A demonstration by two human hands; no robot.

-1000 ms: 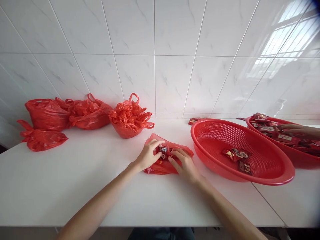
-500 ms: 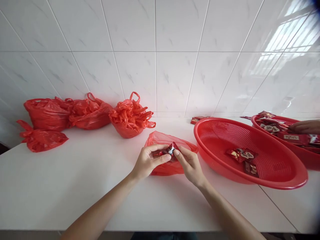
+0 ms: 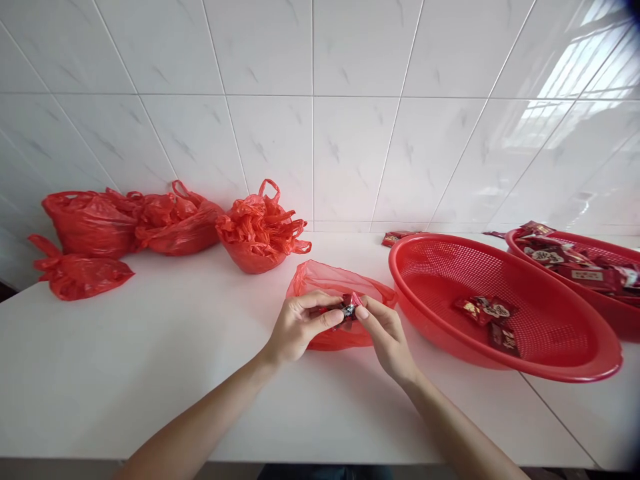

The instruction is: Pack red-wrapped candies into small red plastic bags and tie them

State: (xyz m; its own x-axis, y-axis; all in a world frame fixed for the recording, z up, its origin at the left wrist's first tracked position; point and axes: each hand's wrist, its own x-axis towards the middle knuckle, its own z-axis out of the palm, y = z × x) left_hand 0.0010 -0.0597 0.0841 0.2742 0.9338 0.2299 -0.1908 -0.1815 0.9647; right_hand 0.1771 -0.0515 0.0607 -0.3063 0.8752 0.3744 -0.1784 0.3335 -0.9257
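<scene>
Over a red plastic bag (image 3: 340,341) that lies open on the white counter, my two hands meet at a small dark-red snack packet (image 3: 348,309). Thumb and fingers of my left hand (image 3: 303,323) pinch its left side. My right hand (image 3: 384,332) pinches the packet's right end, where the wrapper looks bent or twisted. My fingers cover part of the packet. To the right, a red perforated basket (image 3: 430,250) stands beside the bag, with a few similar packets (image 3: 486,311) on its bottom.
Several filled red plastic bags (image 3: 180,230) stand along the tiled wall on the left, and a small tied one (image 3: 90,277) lies in front. A second red basket (image 3: 615,250), full of packets, sits far right. Loose packets (image 3: 397,238) lie by the wall.
The packet has turned between my fingers, and its right end is now bent up under my right hand. Another person's hand over the far right basket has left the view.
</scene>
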